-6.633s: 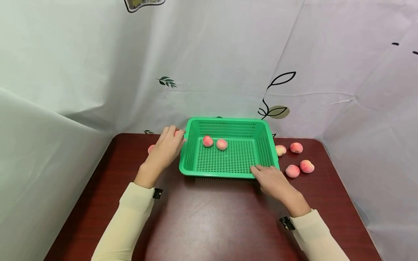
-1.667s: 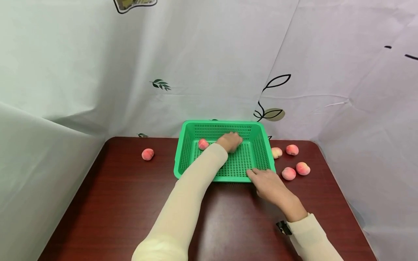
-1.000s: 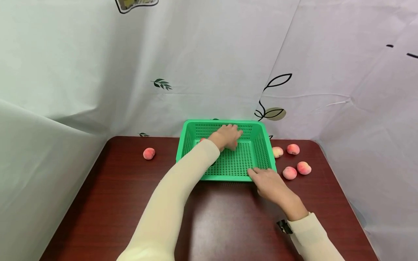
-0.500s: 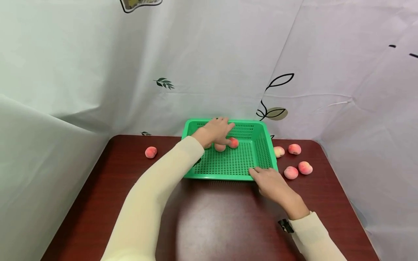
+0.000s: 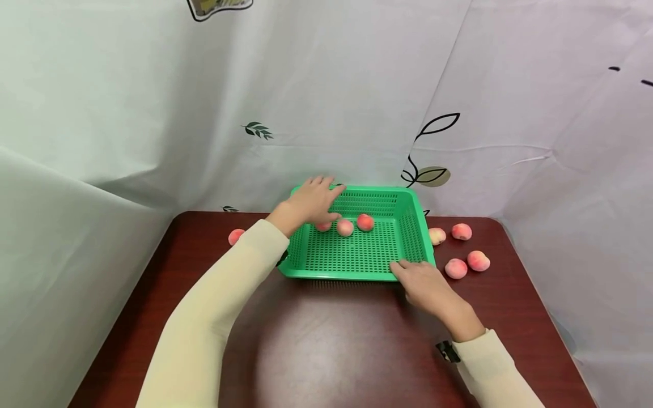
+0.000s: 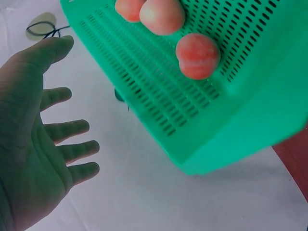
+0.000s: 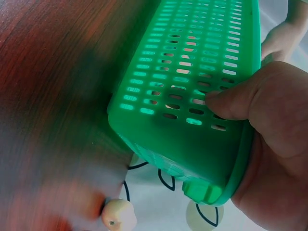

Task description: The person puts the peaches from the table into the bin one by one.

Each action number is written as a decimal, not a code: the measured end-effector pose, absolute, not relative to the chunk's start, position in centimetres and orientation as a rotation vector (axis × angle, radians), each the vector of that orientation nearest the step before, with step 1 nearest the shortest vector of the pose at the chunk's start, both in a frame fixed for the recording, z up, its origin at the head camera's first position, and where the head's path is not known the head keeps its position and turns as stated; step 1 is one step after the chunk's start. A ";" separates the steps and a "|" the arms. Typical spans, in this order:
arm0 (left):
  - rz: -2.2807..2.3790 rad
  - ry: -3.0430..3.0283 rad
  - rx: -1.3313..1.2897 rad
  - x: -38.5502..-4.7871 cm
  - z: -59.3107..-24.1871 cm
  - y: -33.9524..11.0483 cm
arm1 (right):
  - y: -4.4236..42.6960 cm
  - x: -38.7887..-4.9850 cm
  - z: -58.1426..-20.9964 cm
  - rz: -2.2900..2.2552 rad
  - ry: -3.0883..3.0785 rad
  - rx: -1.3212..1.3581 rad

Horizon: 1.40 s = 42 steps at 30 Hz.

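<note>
A green plastic basket (image 5: 352,276) with slotted walls stands toward the back of the table. Three peaches lie inside in a row: a red one (image 5: 365,222), a paler one (image 5: 344,228) and a third (image 5: 323,226) partly covered by my left hand (image 5: 311,203). That hand hovers over the basket's left side with its fingers spread; its palm is bare in the left wrist view. At the front right corner, my right hand (image 5: 423,287) grips the basket's rim. The right wrist view shows the thumb (image 7: 236,100) pressed on the outer wall, the other fingers hidden behind.
One peach (image 5: 236,236) lies on the dark red table (image 5: 326,340) left of the basket, partly behind the left sleeve. Several more sit right of it, including a yellowish peach (image 5: 437,236) against the basket. A pale curtain (image 5: 326,113) hangs behind the table.
My left hand, which held a peach left of the basket, has let it go inside beside the other two. It has since drawn back leftward, fingers spreading. The right hand keeps its grip.
</note>
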<state>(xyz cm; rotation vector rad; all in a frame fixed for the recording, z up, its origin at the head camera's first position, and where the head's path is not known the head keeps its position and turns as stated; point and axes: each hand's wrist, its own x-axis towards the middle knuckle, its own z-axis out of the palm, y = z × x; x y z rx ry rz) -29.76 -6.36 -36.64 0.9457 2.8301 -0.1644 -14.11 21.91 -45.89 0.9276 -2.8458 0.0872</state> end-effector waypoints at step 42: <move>0.229 3.250 0.533 -25.0 -45.1 -23.7 | 22.0 -14.2 -46.1 0.108 -2.860 0.923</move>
